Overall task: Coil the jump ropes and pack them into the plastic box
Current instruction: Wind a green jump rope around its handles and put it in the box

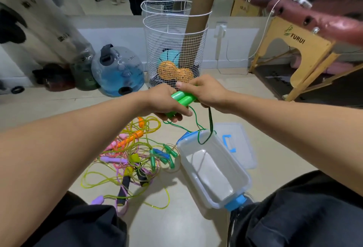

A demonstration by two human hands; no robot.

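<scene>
From the head view, both hands meet above and behind the plastic box (213, 170), which sits open on the floor (176, 223) between the person's knees. The left hand (165, 101) is curled around a pair of green handles (181, 97) held side by side, their round ends facing the camera and their long axis running away from it, up and to the right. The right hand (208, 92) is clenched on the far part of the same handles, thumb on top. The green cord (196, 127) hangs from under the hands in loose loops; its lowest loop drapes over the far rim of the box and dips just inside. So the rope lies directly above the far end of the box, and I judge that the coming move is more winding of the slack, then a short drop straight down. Both hands are about equally near the box; the right is slightly more over it.

Apart from that dipping loop, the box holds no rope that I can see; only its pale bottom shows. Its lid (241, 148) lies flat on the floor just beyond and to the right of the box, touching or nearly touching it.

To the left of the box, a tangled pile of jump ropes (133, 160) lies on the floor, uncoiled, with orange, purple, yellow, dark, blue and green handles; the nearest green ones lie just beside the box wall. Beyond the hands, well behind the box, stands a white wire basket (174, 50) holding balls.
</scene>
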